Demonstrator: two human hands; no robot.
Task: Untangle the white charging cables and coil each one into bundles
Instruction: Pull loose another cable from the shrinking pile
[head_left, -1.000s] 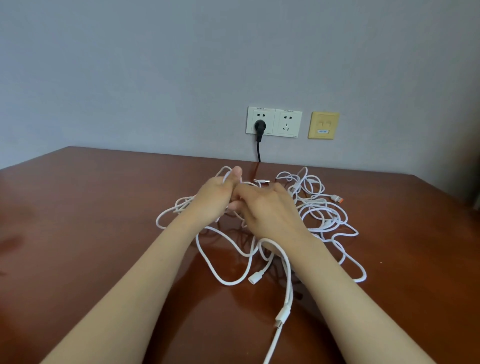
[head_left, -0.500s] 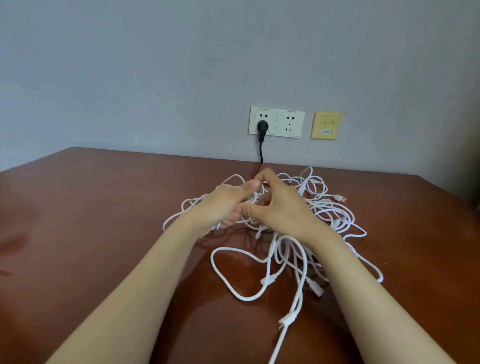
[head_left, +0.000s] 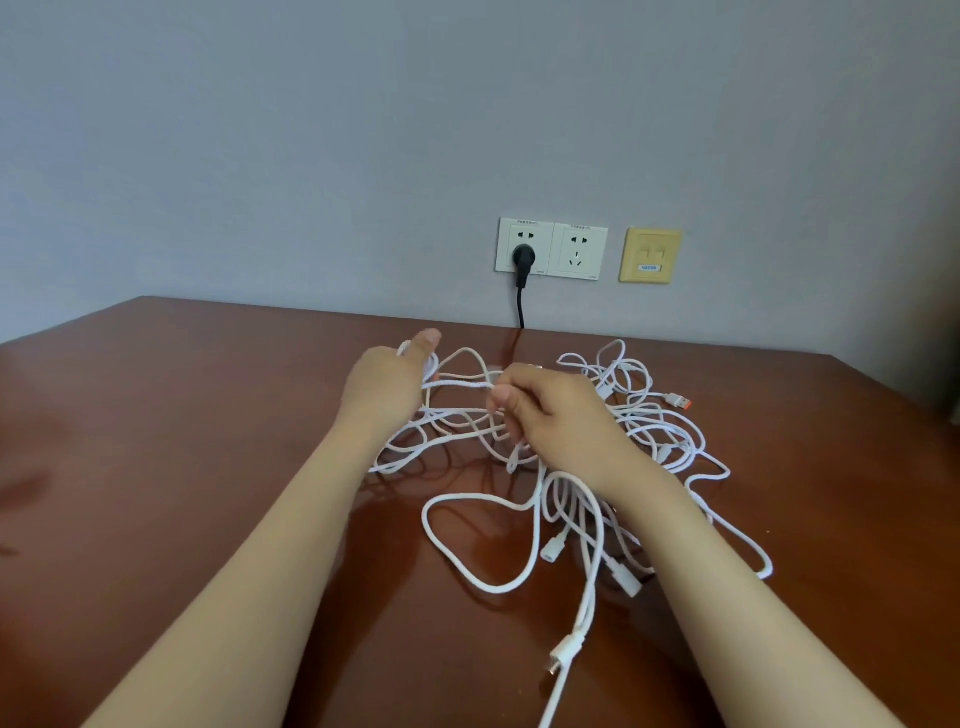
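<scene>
Fingers (head_left: 522, 379) of the right hand (head_left: 563, 423) are curled, with thumb and forefinger pinching one strand (head_left: 457, 385) of the white charging cables (head_left: 662, 423). That strand runs nearly level to the left hand (head_left: 387, 397), which grips it with the thumb raised; its other fingers are hidden behind the back of the hand. Half a second earlier the two hands met thumb to thumb over the heap. Now they are apart, the left hand has shifted leftward, and the strand is drawn out between them. The cables lie in one tangled heap on the reddish-brown table (head_left: 156, 467), under and beyond both hands. A wide loop (head_left: 431, 525) and several white connectors (head_left: 550, 551) trail toward the viewer, and an orange-tipped USB connector (head_left: 680, 401) lies at the heap's far right edge. On the grey wall (head_left: 311, 156) behind, a double wall socket (head_left: 576, 252) holds a black plug (head_left: 523, 255) in its left half. Just beside it on the right is a yellow wall plate (head_left: 650, 244) bearing a small label. The label and the fine print above the sockets are too small to read.
</scene>
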